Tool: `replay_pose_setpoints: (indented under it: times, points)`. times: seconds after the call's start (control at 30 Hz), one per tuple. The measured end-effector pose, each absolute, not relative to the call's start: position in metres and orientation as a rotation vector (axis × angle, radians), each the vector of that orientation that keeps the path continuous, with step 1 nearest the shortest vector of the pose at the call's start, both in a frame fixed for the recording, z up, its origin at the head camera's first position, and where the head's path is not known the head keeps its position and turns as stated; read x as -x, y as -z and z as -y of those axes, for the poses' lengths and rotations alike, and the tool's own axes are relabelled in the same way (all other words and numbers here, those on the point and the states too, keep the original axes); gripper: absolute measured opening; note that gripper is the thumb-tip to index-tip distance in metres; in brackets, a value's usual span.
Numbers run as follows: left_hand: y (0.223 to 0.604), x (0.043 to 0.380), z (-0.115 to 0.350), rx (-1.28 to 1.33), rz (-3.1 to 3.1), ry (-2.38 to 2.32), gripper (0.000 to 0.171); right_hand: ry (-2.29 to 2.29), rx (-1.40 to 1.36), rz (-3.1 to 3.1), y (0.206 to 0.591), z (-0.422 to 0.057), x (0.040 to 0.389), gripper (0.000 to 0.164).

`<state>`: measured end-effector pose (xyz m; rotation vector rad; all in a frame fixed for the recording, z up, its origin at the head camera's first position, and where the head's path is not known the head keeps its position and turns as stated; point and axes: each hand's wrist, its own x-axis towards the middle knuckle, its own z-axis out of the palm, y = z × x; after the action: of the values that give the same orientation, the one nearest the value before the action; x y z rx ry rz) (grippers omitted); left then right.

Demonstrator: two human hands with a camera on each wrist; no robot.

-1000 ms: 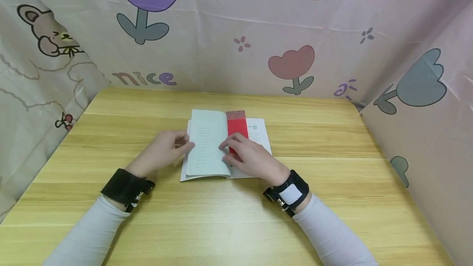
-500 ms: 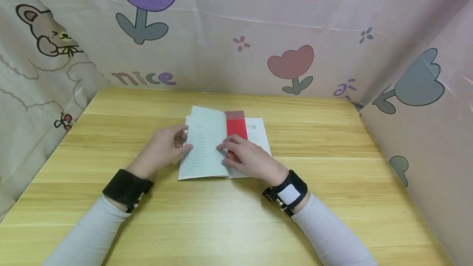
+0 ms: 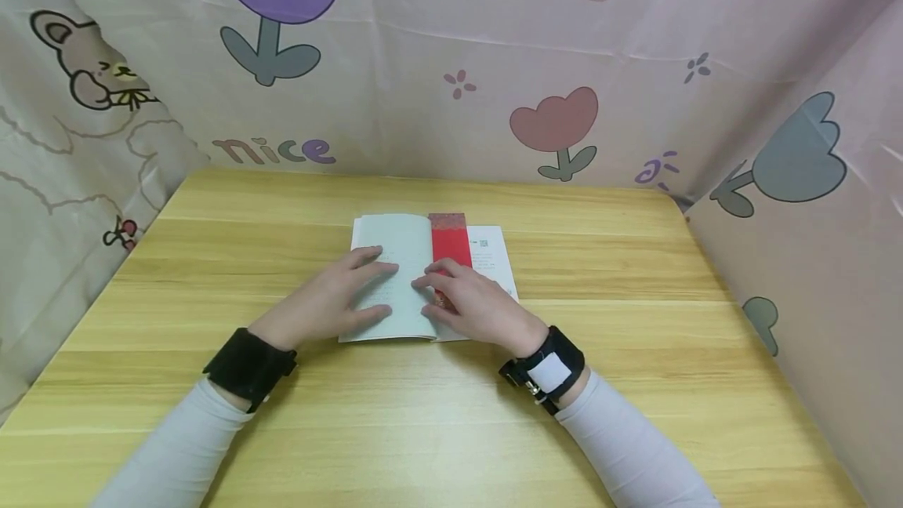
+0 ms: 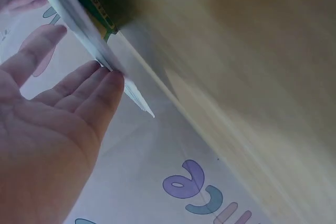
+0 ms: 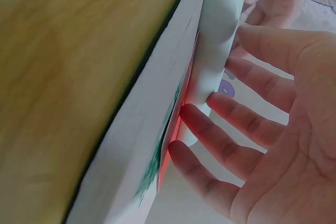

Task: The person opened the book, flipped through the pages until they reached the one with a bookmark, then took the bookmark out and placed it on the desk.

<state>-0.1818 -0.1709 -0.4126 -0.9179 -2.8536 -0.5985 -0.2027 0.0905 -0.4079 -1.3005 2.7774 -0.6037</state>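
An open book (image 3: 405, 237) lies on the wooden table, its left page pale green and its right page white with small print. Along the fold, on the right page, lies a red bookmark (image 3: 451, 240) with a speckled top. My left hand (image 3: 339, 300) rests on the left page with fingers spread. My right hand (image 3: 483, 308) touches the book near the fold, fingers extended over the bookmark and part of the left page. In the right wrist view, fingertips (image 5: 191, 114) meet the red bookmark and the green page. The bookmark's lower end is mostly hidden under the right hand.
The wooden table (image 3: 635, 382) spreads around the book on all sides. A printed cloth (image 3: 423, 38) with flowers and a bear hangs behind the table and along both sides. Each wrist carries a black strap (image 3: 250, 367).
My left hand has moved right from the book's left edge onto the left page. The lifted page has come down flat. The right hand stays nearly where it was.
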Motion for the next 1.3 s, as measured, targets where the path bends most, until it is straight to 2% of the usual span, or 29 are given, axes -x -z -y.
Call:
replay_pose_setpoints:
  times: [0.3, 0.5, 0.8, 1.3]
  points:
    - [0.411, 0.181, 0.169, 0.914, 2.898, 0.638, 0.068, 0.722, 1.152, -2.835, 0.401, -0.099, 0.211, 0.036]
    - [0.411, 0.180, 0.169, 0.897, 2.918, 0.645, 0.068, 0.859, 0.892, -2.890, 0.397, -0.113, 0.225, 0.030]
    - [0.412, 0.179, 0.169, 0.874, 2.941, 0.653, 0.068, 0.931, 0.503, -2.881, 0.402, -0.136, 0.249, 0.031]
    - [0.413, 0.179, 0.170, 0.862, 2.973, 0.667, 0.070, 0.991, 0.348, -2.714, 0.407, -0.131, 0.267, 0.034]
